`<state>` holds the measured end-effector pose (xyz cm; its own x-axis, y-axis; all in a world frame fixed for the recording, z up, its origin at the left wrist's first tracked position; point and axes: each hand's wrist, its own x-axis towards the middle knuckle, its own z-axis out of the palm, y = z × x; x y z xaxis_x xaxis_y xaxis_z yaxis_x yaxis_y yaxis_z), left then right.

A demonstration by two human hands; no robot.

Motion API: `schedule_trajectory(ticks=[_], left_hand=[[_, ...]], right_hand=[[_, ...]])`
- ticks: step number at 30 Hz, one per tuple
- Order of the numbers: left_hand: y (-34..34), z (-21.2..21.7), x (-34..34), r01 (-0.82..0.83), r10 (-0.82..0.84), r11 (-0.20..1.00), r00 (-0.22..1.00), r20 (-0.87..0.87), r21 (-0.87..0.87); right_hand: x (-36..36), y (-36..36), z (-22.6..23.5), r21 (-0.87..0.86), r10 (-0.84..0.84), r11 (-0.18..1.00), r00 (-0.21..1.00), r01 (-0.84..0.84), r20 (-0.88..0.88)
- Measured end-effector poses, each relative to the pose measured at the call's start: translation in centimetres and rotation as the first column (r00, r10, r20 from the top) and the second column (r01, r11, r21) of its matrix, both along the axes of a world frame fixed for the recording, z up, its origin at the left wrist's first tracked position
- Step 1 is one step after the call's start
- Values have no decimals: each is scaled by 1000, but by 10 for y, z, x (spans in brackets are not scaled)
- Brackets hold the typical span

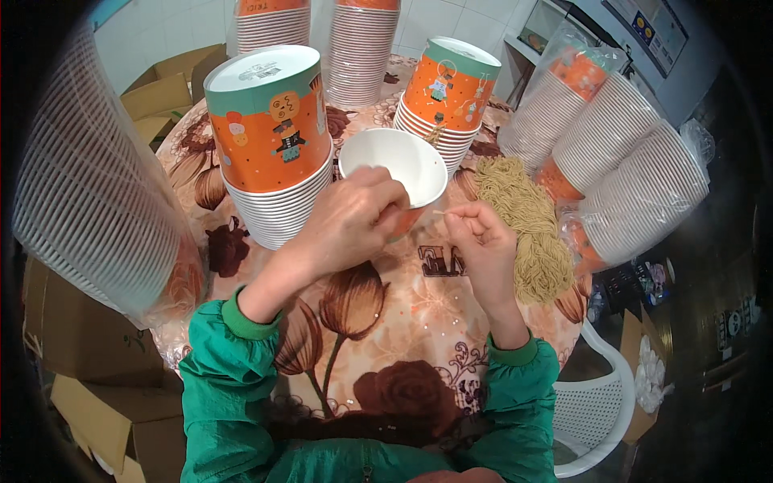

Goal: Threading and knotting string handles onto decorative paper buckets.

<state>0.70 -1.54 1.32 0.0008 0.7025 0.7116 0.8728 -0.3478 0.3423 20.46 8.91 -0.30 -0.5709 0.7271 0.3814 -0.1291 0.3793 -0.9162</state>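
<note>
My left hand (354, 219) grips the side of an open white-lined orange paper cup (397, 161) tilted toward me above the table. My right hand (481, 241) pinches a thin beige string (445, 212) close to the cup's lower rim, its fingers closed on the strand. A bundle of the same beige strings (527, 225) lies on the table just right of my right hand. Both forearms wear green sleeves.
Upside-down stacks of orange cups (270, 137) (447, 92) stand behind the held cup on a floral-covered round table (403, 322). Bagged cup stacks (620, 161) lean at the right and one (88, 193) at the left. Cardboard boxes (88, 386) sit lower left; a white plastic chair (596, 402) lower right.
</note>
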Motion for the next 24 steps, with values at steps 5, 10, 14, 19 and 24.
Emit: schedule_trajectory(ticks=[5, 10, 14, 19, 24], left_hand=[[-10, 4, -14, -216, 219, 975, 908, -357, 48], [-1, -8, -16, -266, 183, 958, 856, -484, -107], [6, -9, -3, -162, 95, 975, 920, -381, -149], [7, 2, 5, 85, -81, 996, 990, -114, 33], [-9, 4, -15, -129, 114, 991, 937, -329, -22]], right_hand=[[4, 8, 3, -248, 18, 968, 997, -38, -79], [6, 15, -2, -307, 27, 950, 992, -64, -123], [4, 16, -4, -273, -5, 961, 993, -27, -115], [4, 19, -5, -215, -12, 977, 995, -10, -100], [3, 26, -11, -236, -8, 971, 993, -20, -117]])
